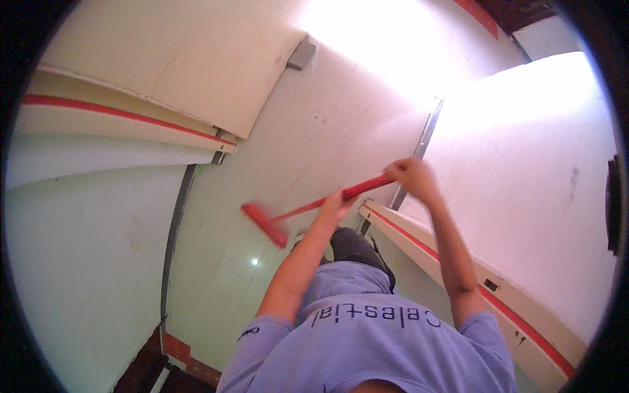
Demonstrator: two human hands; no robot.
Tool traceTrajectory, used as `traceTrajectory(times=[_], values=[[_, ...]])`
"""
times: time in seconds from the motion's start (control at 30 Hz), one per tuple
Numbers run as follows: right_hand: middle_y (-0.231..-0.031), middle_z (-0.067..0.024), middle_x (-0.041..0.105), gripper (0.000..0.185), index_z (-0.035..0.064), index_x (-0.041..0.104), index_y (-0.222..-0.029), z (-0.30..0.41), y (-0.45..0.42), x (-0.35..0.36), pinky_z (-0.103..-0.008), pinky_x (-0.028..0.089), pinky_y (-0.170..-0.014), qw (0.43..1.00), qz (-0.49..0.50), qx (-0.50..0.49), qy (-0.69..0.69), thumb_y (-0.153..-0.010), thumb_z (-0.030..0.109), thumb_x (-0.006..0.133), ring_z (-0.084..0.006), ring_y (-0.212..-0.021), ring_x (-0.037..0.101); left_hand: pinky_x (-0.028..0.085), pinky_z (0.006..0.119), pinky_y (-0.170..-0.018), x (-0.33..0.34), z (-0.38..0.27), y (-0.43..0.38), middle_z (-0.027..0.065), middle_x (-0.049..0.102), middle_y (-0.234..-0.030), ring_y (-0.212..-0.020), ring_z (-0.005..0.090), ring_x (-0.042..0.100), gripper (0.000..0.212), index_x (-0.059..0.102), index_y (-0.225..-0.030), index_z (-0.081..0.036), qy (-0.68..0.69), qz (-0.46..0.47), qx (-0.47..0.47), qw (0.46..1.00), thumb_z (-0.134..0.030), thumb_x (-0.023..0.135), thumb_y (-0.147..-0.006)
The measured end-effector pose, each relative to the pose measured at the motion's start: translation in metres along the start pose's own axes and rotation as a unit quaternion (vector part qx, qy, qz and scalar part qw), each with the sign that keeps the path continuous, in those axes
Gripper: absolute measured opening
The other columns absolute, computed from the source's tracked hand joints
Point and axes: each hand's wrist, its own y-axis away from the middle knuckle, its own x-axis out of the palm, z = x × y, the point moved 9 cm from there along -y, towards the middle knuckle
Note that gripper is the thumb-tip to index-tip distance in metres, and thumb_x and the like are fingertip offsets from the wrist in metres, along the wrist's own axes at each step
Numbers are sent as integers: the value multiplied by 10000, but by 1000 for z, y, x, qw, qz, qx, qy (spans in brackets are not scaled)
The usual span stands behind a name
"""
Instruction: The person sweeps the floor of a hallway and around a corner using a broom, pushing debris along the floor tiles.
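Note:
My left hand (339, 204) grips the middle of the long red handle (366, 186) of a broom. Farther up, my right hand (410, 176) is closed around the handle near its top end. The handle slants down to the left, away from my body. At its lower end the wide red broom head (264, 226) is at the pale tiled floor (319, 142), left of my feet. The head is blurred, so its bristles and its exact contact with the floor cannot be made out.
I stand in a doorway between a left door jamb (147, 123) and a right door jamb (471, 275), both red-striped. A pale door panel (196, 59) stands at upper left, with a grey block (301, 55) at its corner. Dark skirting (178, 221) edges the left wall.

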Motion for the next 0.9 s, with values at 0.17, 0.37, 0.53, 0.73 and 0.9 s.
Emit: traceTrajectory(times=[0.17,0.37,0.53,0.73,0.9], values=[[-533,-52,542,264,66,599,-666,12,13,-158,-269,374,-454,973,-183,60,129,-723,281,458,-136,-443,483,448,288,-703,200,36,-33,145,435,-808,-746,218,466,128,388,-745,60,19,77,-48,996,-62,419,-722],[-453,-36,502,204,84,590,-712,74,11,-184,-255,350,-450,938,-299,-54,164,-732,248,472,-123,-375,436,483,236,-580,283,-2,-60,71,491,-666,-603,168,523,109,433,-681,1,-10,202,-29,979,-95,469,-718],[-438,-43,485,188,81,588,-681,95,17,-183,-250,329,-407,951,-264,-57,153,-719,238,491,-141,-350,420,449,227,-637,302,-15,-57,55,497,-666,-647,145,509,100,449,-677,-41,3,228,-42,973,-119,491,-721],[-426,-10,476,115,62,593,-695,99,47,-211,-208,264,-331,952,-303,-14,43,-688,166,542,-78,-332,380,442,275,-679,311,-26,8,68,494,-714,-705,169,506,135,447,-751,-25,-51,160,-70,983,-157,477,-743],[-413,4,428,227,20,590,-705,44,9,-209,-169,246,-321,956,-228,136,-127,-707,227,497,-35,-344,341,449,320,-692,272,-32,2,102,491,-733,-723,213,505,150,440,-752,3,-105,74,-100,987,-146,444,-760]])
